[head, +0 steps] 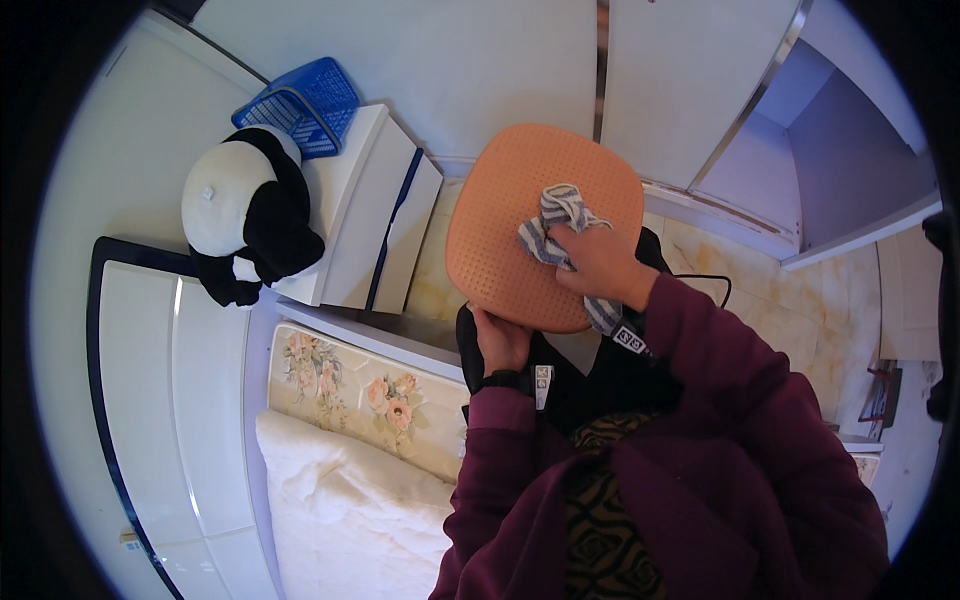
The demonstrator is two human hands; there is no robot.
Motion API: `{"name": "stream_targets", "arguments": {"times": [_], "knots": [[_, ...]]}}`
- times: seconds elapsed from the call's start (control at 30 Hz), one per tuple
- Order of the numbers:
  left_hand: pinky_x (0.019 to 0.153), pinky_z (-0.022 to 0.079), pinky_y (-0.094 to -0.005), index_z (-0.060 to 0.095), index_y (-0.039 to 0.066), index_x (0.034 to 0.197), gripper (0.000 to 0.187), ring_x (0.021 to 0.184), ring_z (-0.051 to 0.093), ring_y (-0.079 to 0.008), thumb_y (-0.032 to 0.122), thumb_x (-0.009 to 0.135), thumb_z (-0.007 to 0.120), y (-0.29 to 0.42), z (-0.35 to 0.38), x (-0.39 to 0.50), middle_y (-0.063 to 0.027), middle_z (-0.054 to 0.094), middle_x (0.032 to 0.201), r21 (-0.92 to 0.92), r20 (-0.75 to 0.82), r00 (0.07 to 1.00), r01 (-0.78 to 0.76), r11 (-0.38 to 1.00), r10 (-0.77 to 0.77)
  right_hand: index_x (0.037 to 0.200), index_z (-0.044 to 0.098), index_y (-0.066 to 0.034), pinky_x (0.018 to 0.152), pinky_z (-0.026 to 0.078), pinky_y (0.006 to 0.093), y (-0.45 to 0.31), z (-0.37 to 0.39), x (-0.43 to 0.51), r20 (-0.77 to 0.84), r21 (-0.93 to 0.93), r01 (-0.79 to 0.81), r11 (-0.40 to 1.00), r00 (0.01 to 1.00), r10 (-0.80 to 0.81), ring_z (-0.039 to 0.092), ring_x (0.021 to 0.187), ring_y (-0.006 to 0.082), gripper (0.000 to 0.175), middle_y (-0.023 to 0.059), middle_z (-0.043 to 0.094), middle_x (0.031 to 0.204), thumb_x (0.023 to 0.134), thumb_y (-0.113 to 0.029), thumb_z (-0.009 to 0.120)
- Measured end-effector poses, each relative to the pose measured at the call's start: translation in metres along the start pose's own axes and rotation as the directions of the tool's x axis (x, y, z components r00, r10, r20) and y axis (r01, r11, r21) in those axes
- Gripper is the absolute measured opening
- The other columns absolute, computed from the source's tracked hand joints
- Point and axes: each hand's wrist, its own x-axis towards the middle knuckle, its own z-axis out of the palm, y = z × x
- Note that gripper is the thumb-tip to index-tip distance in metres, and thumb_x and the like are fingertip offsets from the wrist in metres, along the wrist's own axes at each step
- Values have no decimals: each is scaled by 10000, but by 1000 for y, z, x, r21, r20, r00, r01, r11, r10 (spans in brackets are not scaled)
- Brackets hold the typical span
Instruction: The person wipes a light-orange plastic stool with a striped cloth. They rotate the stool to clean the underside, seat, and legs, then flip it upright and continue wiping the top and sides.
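An orange plastic stool seat (510, 202) with a dimpled surface is held up before me, tilted towards my eyes. My left hand (501, 341) grips its lower left edge from beneath, the fingers hidden behind it. In my right hand (604, 259) is a grey-and-white striped cloth (566, 214), bunched and pressed on the dimpled face right of centre. One end of the cloth hangs below that hand, near the wrist. Whatever supports the seat is hidden behind it.
Left stands a white bedside cabinet (352, 217) bearing a panda plush toy (225, 195) and a blue plastic basket (307, 105). A floral mattress (360, 375) with a cream blanket (345, 487) lies nearer me. An open wardrobe compartment (840, 150) is at right. A black cable (720, 279) loops above the tiled floor (780, 330).
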Motion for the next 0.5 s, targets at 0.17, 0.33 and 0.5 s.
{"name": "stream_targets", "arguments": {"times": [0.17,0.33,0.5], "knots": [[1120,307,-499,306,136,1483,611,1384,354,-297,524,1012,265,1,2,0,-88,351,1520,6,-7,1000,-17,1000,17,1162,549,-118,599,489,477,-15,9,-26,9,35,83,996,997,-83,643,676,362,473,149,631,716,741,-286,686],[1111,330,-486,310,116,1479,616,1375,369,-294,515,1014,251,1,4,-1,-94,366,1509,31,5,999,-32,999,32,1166,561,-137,587,494,470,-25,16,-36,-64,30,106,994,993,-104,646,677,350,474,134,639,754,737,-285,698],[1098,345,-488,316,127,1478,616,1371,374,-291,524,1010,253,3,5,-1,-84,369,1507,35,4,1000,1,999,-2,1173,563,-139,581,496,458,-24,16,-35,-12,37,67,997,998,-67,649,695,338,472,136,645,793,744,-286,695]]}}
